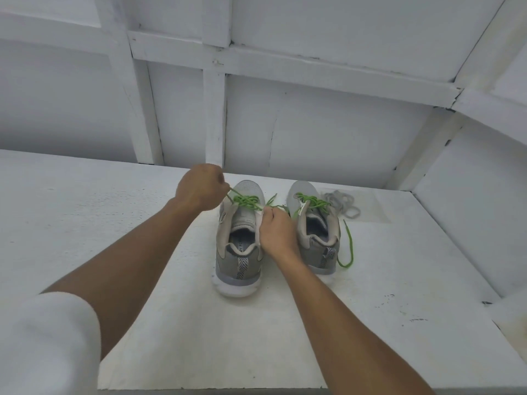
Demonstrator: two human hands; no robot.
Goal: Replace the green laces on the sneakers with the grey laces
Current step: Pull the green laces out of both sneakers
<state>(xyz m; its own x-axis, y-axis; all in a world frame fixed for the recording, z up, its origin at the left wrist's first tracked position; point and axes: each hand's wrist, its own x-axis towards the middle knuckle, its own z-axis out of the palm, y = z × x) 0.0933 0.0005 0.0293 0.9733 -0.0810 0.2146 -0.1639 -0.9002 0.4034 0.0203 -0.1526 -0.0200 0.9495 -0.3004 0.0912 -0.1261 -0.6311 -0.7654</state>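
Head view looks down on a white table (pixel 142 252) set against a white panelled wall (pixel 313 124). Two bare forearms reach out over it, with a white sleeve (pixel 48 337) at the lower left. A pair of grey sneakers stands heels toward the person: the nearer sneaker (pixel 239 252) between the hands, the second sneaker (pixel 316 240) just beside it to the right.

The left hand (pixel 199 189) hovers by the nearer sneaker's toe, fingers curled, pinching a strand of its green lace (pixel 246 201) drawn taut from the knot. The right hand (pixel 278 230) sits against that shoe's right collar, fingertips pinching another strand of the same lace. The other green lace (pixel 313 201) is bunched over the second sneaker's tongue, one end trailing onto the table. The grey laces (pixel 342 205) lie in a loose heap beyond that shoe, on what looks like a clear plastic bag (pixel 373 209).

Each lace looks light, soft and limp, so it should answer to pulling but not pushing. The best hold is probably close to the knot or at the stiff tips. The shoe seems light enough to slide and may need steadying. Both shoes are laced green, so the task looks barely begun.
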